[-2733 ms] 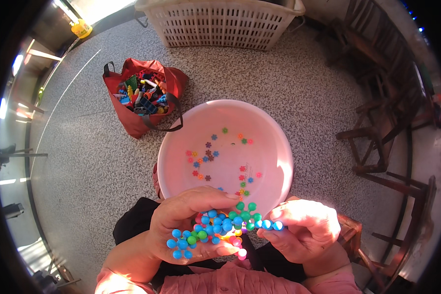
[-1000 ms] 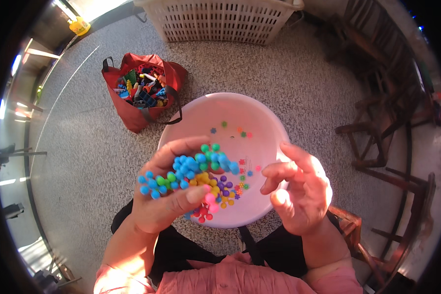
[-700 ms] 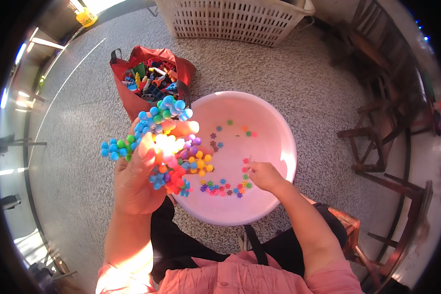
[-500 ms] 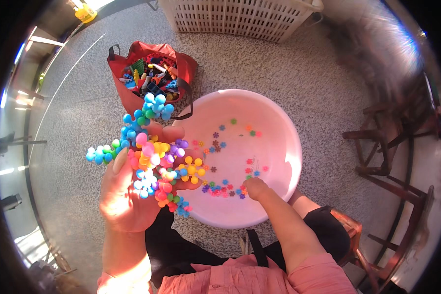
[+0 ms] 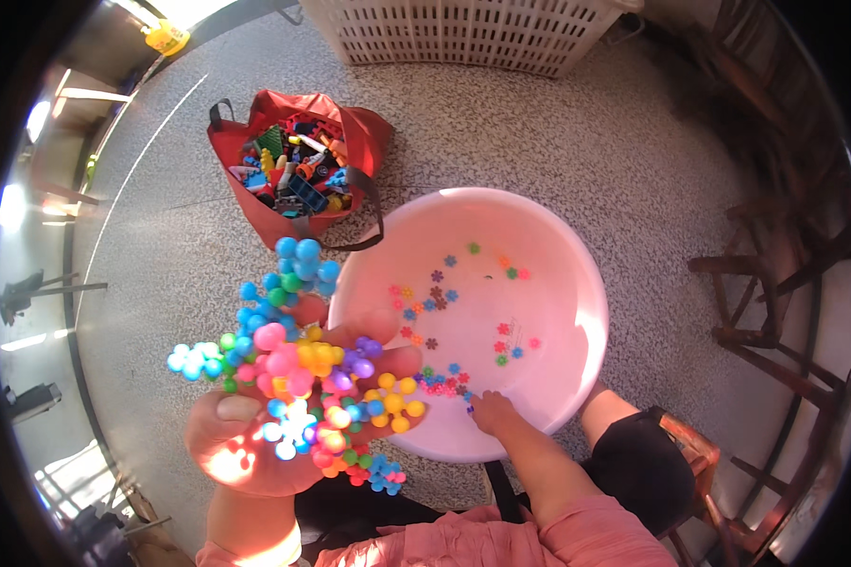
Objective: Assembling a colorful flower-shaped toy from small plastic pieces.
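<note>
My left hand point(image 5: 241, 454) is raised over the near left side of the pink basin point(image 5: 591, 373). It grips a cluster of linked ball-tipped plastic pieces point(image 5: 288, 364) in blue, pink, yellow, purple, green and red, and fingers show behind it. Inside the basin, my right hand point(image 5: 494, 414) reaches to the near side with its fingers drawn together. Its fingertips touch the end of a row of small flower-shaped pieces point(image 5: 442, 386); a bit of blue shows by them, but what they pinch is mostly hidden. More loose flower-shaped pieces point(image 5: 438, 300) lie scattered over the basin floor.
A red bag point(image 5: 265, 213) full of mixed building blocks point(image 5: 303, 170) stands beyond the basin, to the left. At the far edge is a white slatted crate point(image 5: 463, 42). Wooden chairs point(image 5: 742, 312) stand at the right. A yellow object point(image 5: 166, 38) is at the far left.
The whole view has shifted a little. My right hand has moved nearer and leftward in the basin, onto the row of pieces. My left hand, still gripping the cluster, has come lower.
</note>
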Motion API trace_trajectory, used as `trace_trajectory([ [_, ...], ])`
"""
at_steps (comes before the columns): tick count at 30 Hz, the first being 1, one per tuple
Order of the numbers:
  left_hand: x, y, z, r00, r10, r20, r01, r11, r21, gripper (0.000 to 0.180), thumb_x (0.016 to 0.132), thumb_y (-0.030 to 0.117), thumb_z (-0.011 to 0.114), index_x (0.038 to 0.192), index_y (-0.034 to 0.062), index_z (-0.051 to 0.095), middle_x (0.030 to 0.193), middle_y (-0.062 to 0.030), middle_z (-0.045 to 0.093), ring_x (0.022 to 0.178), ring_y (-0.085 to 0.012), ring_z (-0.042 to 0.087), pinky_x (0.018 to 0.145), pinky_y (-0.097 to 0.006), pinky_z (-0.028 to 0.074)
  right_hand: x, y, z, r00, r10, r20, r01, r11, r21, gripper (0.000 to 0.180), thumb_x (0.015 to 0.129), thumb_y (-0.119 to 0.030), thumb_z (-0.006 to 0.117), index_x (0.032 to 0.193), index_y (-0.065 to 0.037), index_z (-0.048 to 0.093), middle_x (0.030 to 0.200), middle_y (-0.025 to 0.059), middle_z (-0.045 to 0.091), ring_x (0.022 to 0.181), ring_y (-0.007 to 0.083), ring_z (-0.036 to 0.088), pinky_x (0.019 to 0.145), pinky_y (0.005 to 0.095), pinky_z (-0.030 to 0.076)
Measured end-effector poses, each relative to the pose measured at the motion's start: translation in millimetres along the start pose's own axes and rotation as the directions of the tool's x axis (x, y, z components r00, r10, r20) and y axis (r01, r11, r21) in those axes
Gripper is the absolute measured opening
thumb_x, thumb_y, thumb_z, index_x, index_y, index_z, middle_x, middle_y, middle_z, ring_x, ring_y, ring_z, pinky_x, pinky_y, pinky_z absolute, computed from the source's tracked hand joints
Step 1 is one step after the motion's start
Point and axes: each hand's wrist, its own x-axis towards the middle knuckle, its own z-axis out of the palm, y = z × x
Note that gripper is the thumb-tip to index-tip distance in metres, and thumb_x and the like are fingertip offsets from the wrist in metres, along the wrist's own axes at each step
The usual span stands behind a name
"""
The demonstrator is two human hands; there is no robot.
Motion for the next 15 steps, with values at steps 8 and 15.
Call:
trace_trajectory([
  [8, 11.8, -5.4, 1.7, 0.951, -0.311, -0.004, 0.31, 0.951, -0.012, 0.073, 0.077, 0.018, 0.056, 0.136, 0.0073, 0.014, 0.136, -0.0269, 0.02, 0.123, -0.047, 0.025, 0.093, -0.06, 0.03, 44.7, 73.4, 100.0, 0.982, -0.189, 0.001, 0.185, 0.965, 0.183, 0.026, 0.083, -0.024, 0.048, 0.091, -0.002, 0.058, 0.087, 0.0159, 0.06, 0.079, 0.0256, 0.06, 0.073, 0.0375, 0.047],
  [15, -11.7, -2.4, 24.4, 0.939, -0.285, 0.195, 0.284, 0.958, 0.034, 0.081, 0.068, -0.001, 0.065, 0.135, 0.0069, 0.02, 0.134, -0.0242, 0.029, 0.122, -0.0351, 0.033, 0.098, -0.047, 0.032, -55.8, -24.0, -132.9, 0.901, -0.279, 0.333, -0.287, 0.195, 0.938, 0.015, 0.08, -0.019, 0.056, 0.079, -0.004, 0.054, 0.061, 0.0028, 0.047, 0.05, 0.0123, 0.048, 0.039, 0.0243, 0.037],
])
